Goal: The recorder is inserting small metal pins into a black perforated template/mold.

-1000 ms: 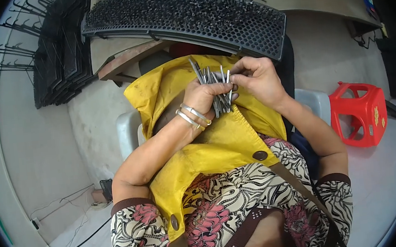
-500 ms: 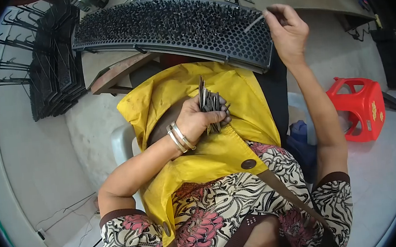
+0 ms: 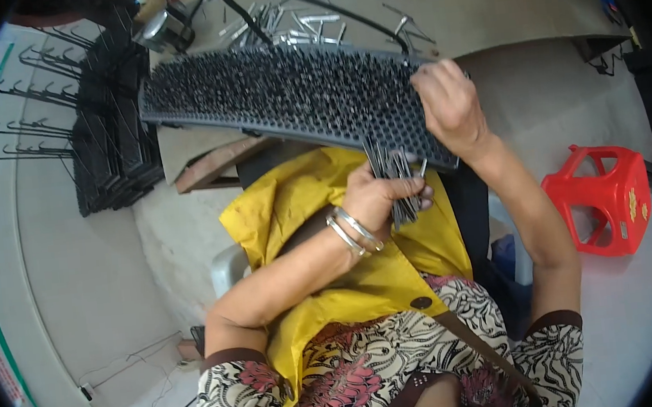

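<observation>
A long black rack (image 3: 422, 128) full of round holes lies at a slant in front of me. Dark upright pins (image 3: 268, 87) fill most of it, while bare holes show along its near edge and right end. My left hand (image 3: 373, 199) is closed around a bundle of thin metal pins (image 3: 395, 167), held over the yellow apron (image 3: 444, 251) just below the rack. Over the rack's right end, my right hand (image 3: 451, 105) has its fingers pinched together; whatever is between them is hidden.
Loose silvery metal pieces (image 3: 317, 25) lie scattered on the table (image 3: 480, 12) behind the rack, near black wire rods (image 3: 322, 4). A metal container (image 3: 166, 30) stands at the back left. Black racks with hooks (image 3: 112, 145) are stacked leftward; a red stool (image 3: 630, 198) stands right.
My right hand has come down onto the rack's right end; the thin pin seen in its fingers earlier is now hidden. My left hand with the bundle is closer to the rack. The view has shifted.
</observation>
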A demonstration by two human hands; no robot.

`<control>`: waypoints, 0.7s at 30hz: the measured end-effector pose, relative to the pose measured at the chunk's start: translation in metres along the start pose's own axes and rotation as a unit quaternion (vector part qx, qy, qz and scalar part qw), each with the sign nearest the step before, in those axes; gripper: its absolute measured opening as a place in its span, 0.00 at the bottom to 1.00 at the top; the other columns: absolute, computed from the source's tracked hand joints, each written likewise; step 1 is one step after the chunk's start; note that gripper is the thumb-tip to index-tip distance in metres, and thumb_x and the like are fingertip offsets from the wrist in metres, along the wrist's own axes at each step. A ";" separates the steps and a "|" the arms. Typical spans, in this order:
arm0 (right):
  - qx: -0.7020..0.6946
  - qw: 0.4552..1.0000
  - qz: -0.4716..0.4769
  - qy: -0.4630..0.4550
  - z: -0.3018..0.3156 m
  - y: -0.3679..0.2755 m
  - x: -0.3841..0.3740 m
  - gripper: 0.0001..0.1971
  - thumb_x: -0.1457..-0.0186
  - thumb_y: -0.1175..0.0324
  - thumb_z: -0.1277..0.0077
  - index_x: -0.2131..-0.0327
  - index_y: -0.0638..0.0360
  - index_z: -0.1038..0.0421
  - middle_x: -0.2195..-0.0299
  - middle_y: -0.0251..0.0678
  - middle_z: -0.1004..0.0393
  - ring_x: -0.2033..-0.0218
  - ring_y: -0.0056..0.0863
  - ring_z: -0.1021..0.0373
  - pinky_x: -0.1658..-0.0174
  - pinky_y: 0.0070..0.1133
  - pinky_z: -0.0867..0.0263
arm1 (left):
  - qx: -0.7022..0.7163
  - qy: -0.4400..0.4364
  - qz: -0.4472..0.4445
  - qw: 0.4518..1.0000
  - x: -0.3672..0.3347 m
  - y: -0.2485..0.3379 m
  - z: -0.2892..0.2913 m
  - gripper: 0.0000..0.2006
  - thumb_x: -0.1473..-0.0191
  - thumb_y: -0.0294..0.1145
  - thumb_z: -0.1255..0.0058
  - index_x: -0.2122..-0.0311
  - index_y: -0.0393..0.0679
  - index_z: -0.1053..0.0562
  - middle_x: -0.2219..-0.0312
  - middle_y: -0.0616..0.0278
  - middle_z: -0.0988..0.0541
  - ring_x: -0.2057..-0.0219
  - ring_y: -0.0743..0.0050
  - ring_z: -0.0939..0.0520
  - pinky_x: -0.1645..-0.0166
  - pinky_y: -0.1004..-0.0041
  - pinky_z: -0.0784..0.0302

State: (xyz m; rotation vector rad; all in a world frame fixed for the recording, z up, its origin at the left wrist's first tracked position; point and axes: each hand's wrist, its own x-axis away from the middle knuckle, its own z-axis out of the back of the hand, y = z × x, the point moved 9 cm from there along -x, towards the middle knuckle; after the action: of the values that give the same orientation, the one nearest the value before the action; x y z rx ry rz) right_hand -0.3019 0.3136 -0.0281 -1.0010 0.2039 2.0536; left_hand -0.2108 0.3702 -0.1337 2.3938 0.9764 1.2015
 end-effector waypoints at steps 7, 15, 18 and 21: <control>-0.017 0.999 0.012 -0.050 -0.001 -0.005 0.002 0.12 0.72 0.83 0.58 0.75 0.71 0.36 0.75 0.46 0.36 0.75 0.40 0.38 0.71 0.28 0.39 | -0.016 0.006 0.004 1.000 -0.005 0.003 -0.012 0.14 0.61 0.15 0.50 0.66 0.38 0.35 0.75 0.60 0.27 0.75 0.65 0.23 0.72 0.68 0.24; -0.296 0.897 -0.317 -0.088 0.005 0.000 0.041 0.10 0.59 0.75 0.48 0.72 0.72 0.33 0.81 0.40 0.32 0.82 0.25 0.33 0.79 0.18 0.38 | -0.005 0.028 -0.052 0.998 -0.006 0.016 -0.002 0.12 0.60 0.14 0.51 0.67 0.39 0.34 0.75 0.61 0.27 0.75 0.67 0.23 0.73 0.69 0.23; -0.378 0.820 -0.424 -0.075 -0.002 0.000 0.072 0.08 0.57 0.77 0.49 0.71 0.71 0.33 0.80 0.35 0.30 0.80 0.16 0.33 0.78 0.13 0.37 | -0.029 0.013 -0.052 0.998 -0.006 0.010 -0.001 0.11 0.60 0.14 0.52 0.68 0.38 0.34 0.75 0.61 0.27 0.75 0.68 0.23 0.73 0.70 0.23; -0.455 0.739 -0.496 -0.033 -0.001 0.001 0.085 0.06 0.57 0.80 0.51 0.72 0.70 0.33 0.79 0.32 0.30 0.79 0.14 0.33 0.77 0.12 0.37 | -0.048 -0.011 -0.046 0.998 -0.006 0.006 -0.009 0.10 0.59 0.14 0.53 0.68 0.37 0.34 0.74 0.60 0.26 0.74 0.68 0.23 0.72 0.71 0.23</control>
State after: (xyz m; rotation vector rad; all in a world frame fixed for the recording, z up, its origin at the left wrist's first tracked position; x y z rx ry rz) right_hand -0.3315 0.3639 -0.0900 -1.1799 -1.2459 1.0705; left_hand -0.2173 0.3618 -0.1287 2.2577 0.9884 1.1586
